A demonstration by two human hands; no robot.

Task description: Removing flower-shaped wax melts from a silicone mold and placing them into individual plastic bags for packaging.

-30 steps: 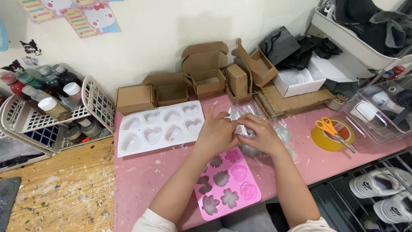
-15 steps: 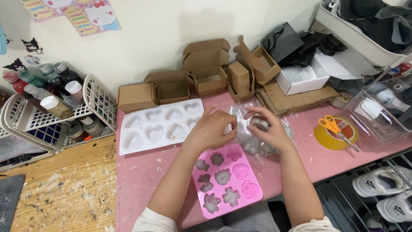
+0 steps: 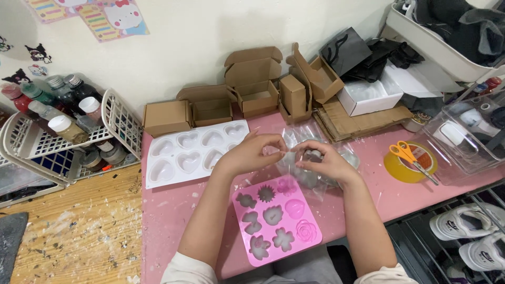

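- Head view: the left hand [image 3: 251, 153] and the right hand [image 3: 322, 162] meet over a clear plastic bag [image 3: 310, 158] on the pink table [image 3: 179, 210].
- Left fingers are pinched narrow on a thin edge of the film; right fingers curl around the bag's bulk, where a grey cast piece [image 3: 314, 155] shows through.
- Judged step: handling a cast piece inside the bag, likely at its mouth. Any further move calls for a firm hold on both film edges, since the plastic is slack and crumpled.
- Just below the fingers lies a pink silicone flower mould [image 3: 275, 221], most cavities filled grey.
- Left of the left fingers sits a white heart-shaped mould [image 3: 194, 152].
- Beyond the fingertips stand brown cardboard boxes [image 3: 252, 79], some open, some shut; a white open box [image 3: 368, 94] and black paper bag [image 3: 344, 50] lie further right.
- Right of the right fingers: a yellow tape roll [image 3: 395, 169] with orange scissors [image 3: 411, 158] across it.
- Cartoon stickers [image 3: 121, 18] mark the wall.
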